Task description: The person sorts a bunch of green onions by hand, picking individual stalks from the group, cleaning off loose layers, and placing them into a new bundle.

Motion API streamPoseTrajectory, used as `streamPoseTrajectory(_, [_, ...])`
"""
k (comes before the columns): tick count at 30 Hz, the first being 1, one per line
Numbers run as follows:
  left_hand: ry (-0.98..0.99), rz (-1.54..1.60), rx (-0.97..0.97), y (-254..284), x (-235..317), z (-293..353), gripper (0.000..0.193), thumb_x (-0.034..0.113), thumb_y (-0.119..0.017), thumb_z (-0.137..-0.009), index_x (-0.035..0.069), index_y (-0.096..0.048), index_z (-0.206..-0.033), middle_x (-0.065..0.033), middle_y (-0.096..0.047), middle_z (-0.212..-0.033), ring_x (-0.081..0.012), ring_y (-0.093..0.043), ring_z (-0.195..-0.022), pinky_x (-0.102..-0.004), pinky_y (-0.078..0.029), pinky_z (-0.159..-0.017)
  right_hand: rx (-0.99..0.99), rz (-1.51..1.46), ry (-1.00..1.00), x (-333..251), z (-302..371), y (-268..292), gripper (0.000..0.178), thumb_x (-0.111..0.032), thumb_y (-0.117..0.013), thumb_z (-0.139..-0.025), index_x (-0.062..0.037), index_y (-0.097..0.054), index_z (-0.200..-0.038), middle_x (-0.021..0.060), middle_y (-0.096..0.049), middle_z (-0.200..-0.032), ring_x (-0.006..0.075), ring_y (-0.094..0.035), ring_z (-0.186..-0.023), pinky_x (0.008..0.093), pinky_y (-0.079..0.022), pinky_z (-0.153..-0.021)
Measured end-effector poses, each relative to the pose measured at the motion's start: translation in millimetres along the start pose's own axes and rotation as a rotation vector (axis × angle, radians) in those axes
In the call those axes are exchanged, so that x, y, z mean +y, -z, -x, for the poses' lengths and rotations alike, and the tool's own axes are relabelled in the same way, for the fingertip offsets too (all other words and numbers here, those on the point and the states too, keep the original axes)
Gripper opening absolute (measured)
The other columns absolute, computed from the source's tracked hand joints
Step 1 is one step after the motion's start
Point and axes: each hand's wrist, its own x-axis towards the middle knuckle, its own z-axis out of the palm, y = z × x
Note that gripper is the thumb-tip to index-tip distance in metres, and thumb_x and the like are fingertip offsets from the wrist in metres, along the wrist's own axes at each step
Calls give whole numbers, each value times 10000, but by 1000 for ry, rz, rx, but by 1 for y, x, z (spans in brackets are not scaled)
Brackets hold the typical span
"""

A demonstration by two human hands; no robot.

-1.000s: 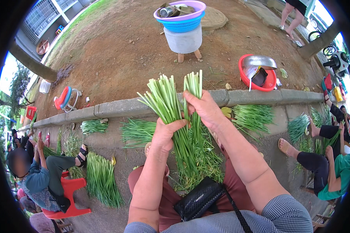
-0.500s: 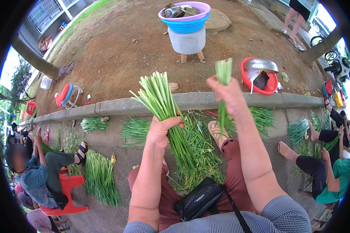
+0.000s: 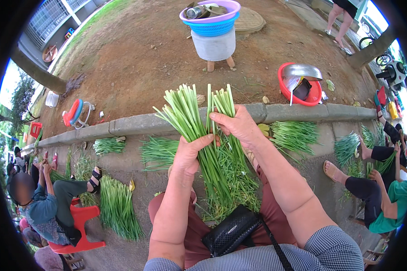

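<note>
My left hand (image 3: 191,151) is closed round a thick bunch of garlic chives (image 3: 184,110), pale cut ends up and green leaves hanging down. Close beside it, my right hand (image 3: 240,125) grips a smaller bunch of garlic chives (image 3: 224,101), also with the pale ends up. One stalk stands a little apart between the two bunches, by the right thumb. Below both hands a heap of loose green leaves and trimmings (image 3: 235,180) covers the ground between my knees. A black handbag (image 3: 233,230) rests on my lap.
Piles of chives lie at left (image 3: 117,207), by the kerb (image 3: 160,151) and at right (image 3: 296,135). Beyond the kerb (image 3: 140,124) stand a red basin (image 3: 287,92) with a metal bowl and a stool (image 3: 215,45) bearing basins. Seated people work on both sides.
My right hand, with the smaller bunch, has come down and left, beside the larger bunch. My left hand has hardly moved.
</note>
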Motion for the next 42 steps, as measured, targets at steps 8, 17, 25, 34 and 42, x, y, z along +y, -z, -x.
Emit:
streamPoseTrajectory(8, [-8,22,222,0,-4,-3,187,13,-644,-735,9,-575,-909,-104,-611,-776,-210,-606,-661,-304,-511,-635,33,-122,0,3,-6,8,189,-238,-606,-867,-54,-606,-909,-20,-540,-640,63,-473,-528,206,-355,-466])
streamPoseTrajectory(17, [2,-44,193,10,1,-3,175,7,-657,-721,4,-588,-882,-82,-605,-745,-176,-585,-629,-278,-484,-581,117,-486,127,-17,-22,71,257,-310,-632,-845,-75,-570,-928,-3,-541,-667,86,-506,-550,236,-444,-524])
streamPoseTrajectory(25, [30,-59,89,7,2,-1,186,-16,-660,-714,-4,-592,-886,-72,-601,-748,-169,-583,-635,-277,-489,-580,48,-149,-13,-9,-15,28,294,-200,-768,-714,-21,-604,-881,-9,-548,-685,76,-451,-522,231,-401,-493])
streamPoseTrajectory(34, [69,23,89,-2,1,2,193,-45,-639,-713,-4,-569,-889,-94,-619,-771,-188,-614,-667,-288,-514,-622,106,-295,21,0,-14,18,223,-298,-605,-861,-89,-549,-809,18,-560,-725,119,-532,-617,237,-426,-516])
streamPoseTrajectory(42, [56,-69,17,4,2,2,181,-45,-644,-699,8,-583,-862,-75,-610,-765,-155,-583,-597,-279,-485,-558,78,-261,-16,-17,-13,42,222,-182,-701,-779,-61,-595,-931,-52,-487,-616,53,-416,-499,186,-333,-455])
